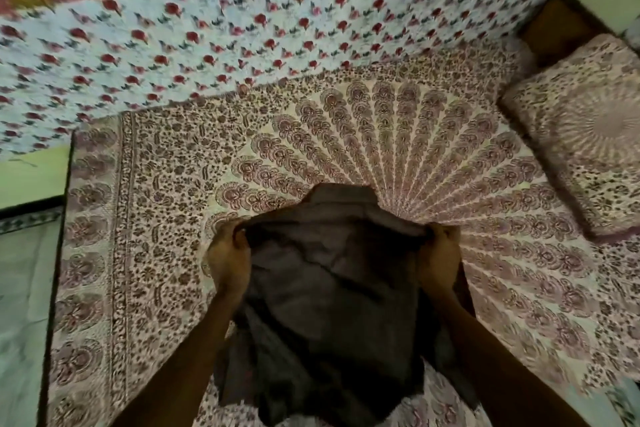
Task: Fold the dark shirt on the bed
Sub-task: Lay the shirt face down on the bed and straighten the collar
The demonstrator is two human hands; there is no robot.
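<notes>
Between both hands, a dark grey crumpled fabric shirt (332,288) hangs over the near part of the bed.

Level with each other, the left hand (228,262) and right hand (438,260) each curl their fingers round the garment's upper edge at opposite sides. Its long axis runs from that edge down toward the person. Whether it touches the cream-and-maroon mandala-print bed sheet (346,121) I cannot tell. Laying it flat probably means carrying it forward, with neither hand nearer.
</notes>
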